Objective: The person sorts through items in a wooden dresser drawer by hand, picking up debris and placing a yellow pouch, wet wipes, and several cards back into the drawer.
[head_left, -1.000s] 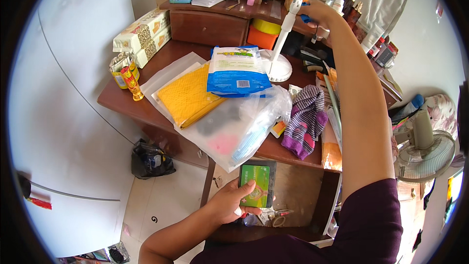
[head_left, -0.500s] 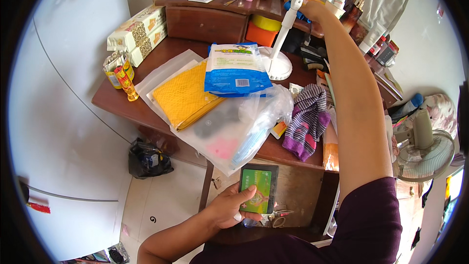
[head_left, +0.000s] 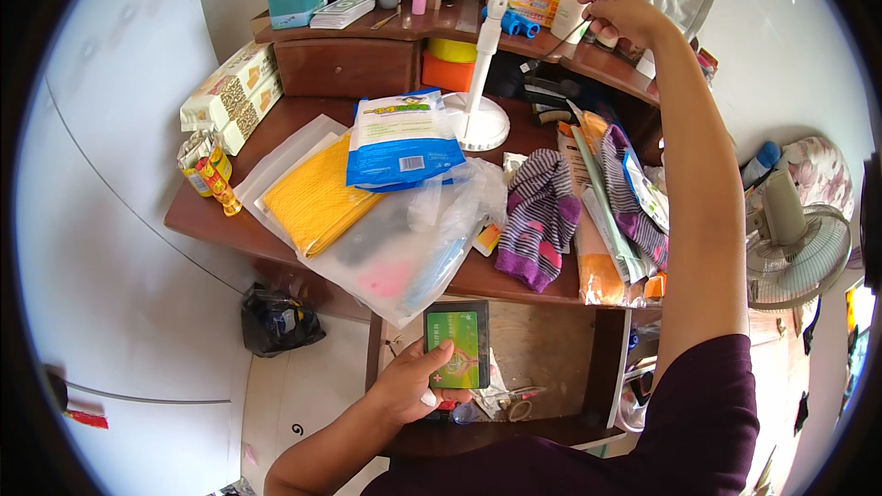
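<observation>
My left hand [head_left: 410,384] is closed on a green card in a dark-edged sleeve [head_left: 457,345], thumb across its front. It holds the card above an open drawer [head_left: 551,349] with scissors [head_left: 519,393] and small items inside. My right arm stretches over the desk's right side. High at the back shelf, my right hand [head_left: 627,15] pinches a thin dark cable [head_left: 568,40], whose plug end hangs toward the white stand. Beside that hand is a white cup-like container [head_left: 570,20]. Blue rolled pieces [head_left: 522,24] lie on the shelf to its left.
A white phone stand [head_left: 480,119] rises mid-desk. Around it lie a blue-white packet [head_left: 404,142], a yellow folded cloth [head_left: 317,197], a clear plastic bag [head_left: 386,266] and striped socks [head_left: 540,220]. A fan [head_left: 797,253] stands right; a black bag [head_left: 278,320] is on the floor left.
My right hand has come up and right from behind the stand, drawing the cable with it. The view has shifted, so the desk sits further left. My left hand keeps the card.
</observation>
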Demonstrator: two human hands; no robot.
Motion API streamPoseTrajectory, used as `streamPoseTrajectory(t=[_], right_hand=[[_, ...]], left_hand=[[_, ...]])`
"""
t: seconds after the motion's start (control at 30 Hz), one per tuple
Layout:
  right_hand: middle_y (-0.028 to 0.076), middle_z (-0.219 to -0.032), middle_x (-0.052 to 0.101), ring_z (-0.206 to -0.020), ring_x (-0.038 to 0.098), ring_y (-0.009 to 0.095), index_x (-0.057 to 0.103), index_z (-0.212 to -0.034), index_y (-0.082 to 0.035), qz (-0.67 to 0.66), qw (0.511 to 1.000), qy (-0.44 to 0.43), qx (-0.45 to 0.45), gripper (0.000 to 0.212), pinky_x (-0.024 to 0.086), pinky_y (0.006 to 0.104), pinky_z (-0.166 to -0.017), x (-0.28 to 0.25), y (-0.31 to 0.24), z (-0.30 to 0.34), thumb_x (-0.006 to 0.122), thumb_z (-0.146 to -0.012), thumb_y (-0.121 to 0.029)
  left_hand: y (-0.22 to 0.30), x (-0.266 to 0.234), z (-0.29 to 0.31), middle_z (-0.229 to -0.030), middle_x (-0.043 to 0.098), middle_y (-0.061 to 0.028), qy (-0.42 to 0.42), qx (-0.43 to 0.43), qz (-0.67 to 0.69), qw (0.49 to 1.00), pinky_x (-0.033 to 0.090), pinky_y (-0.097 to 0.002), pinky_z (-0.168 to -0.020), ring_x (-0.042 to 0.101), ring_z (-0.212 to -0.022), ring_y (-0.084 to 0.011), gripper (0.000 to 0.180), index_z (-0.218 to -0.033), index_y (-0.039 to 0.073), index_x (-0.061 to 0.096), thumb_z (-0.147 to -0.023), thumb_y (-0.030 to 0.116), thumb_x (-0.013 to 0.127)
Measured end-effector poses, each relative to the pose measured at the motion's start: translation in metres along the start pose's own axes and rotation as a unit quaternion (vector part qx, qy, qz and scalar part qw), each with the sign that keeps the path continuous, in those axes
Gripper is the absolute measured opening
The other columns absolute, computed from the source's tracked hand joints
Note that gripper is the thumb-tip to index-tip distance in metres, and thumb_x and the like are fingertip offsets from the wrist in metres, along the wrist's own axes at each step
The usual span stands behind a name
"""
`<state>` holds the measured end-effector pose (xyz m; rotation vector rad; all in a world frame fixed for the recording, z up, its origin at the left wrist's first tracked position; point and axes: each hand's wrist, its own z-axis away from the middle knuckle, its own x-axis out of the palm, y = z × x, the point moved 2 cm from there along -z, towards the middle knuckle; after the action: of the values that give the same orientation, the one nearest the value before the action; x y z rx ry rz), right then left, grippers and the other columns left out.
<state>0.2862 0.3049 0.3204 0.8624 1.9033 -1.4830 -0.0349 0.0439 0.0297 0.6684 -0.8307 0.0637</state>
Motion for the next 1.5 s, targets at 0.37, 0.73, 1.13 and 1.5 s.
streamPoseTrajectory(t=[0.37,0.73,1.13,1.5], right_hand=[[0.003,-0.087,0.052,-0.074,0.055,0.009,0.046,-0.111,-0.002,-0.195,0.976,0.088,-0.034,0.024,0.047,0.0180,-0.064,-0.021,0.013,0.064,0.043,-0.088,-0.010],[0.011,-0.086,0.052,-0.064,0.055,0.014,0.040,-0.107,0.001,-0.300,0.915,0.221,0.155,0.024,0.049,0.0256,-0.050,-0.006,0.143,0.041,0.047,-0.084,-0.002],[0.000,-0.068,0.051,-0.060,0.046,0.010,0.058,-0.088,-0.004,0.333,0.897,0.196,-0.216,0.015,0.040,0.0246,-0.056,-0.075,0.214,-0.012,0.050,-0.084,-0.016],[-0.004,-0.071,0.050,-0.064,0.043,0.004,0.057,-0.103,-0.003,-0.104,0.994,-0.026,-0.005,0.020,0.038,0.0211,-0.059,0.096,-0.025,0.294,0.053,-0.084,-0.006]], left_hand=[[0.000,-0.001,-0.001,-0.107,0.056,-0.0091,-0.016,0.023,0.016,0.999,0.051,-0.0385,-0.069,0.057,-0.096,-0.0252,0.030,-0.118,0.010,0.044,-0.091,0.025,0.044],[-0.005,0.010,-0.006,-0.107,0.056,-0.0083,-0.010,0.003,-0.006,1.000,0.051,-0.0376,-0.066,0.057,-0.098,-0.0258,0.034,-0.118,0.011,0.043,-0.090,0.028,0.047],[-0.007,0.015,-0.015,-0.108,0.055,-0.0156,0.008,0.037,-0.006,0.999,0.055,-0.0422,-0.058,0.058,-0.095,-0.0352,0.037,-0.118,0.005,0.040,-0.088,0.024,0.048],[-0.002,-0.021,0.008,-0.097,0.058,-0.0042,0.143,0.093,-0.117,0.978,0.050,-0.0363,-0.058,0.057,-0.088,-0.0187,0.025,-0.107,0.013,0.050,-0.085,0.025,0.055]])
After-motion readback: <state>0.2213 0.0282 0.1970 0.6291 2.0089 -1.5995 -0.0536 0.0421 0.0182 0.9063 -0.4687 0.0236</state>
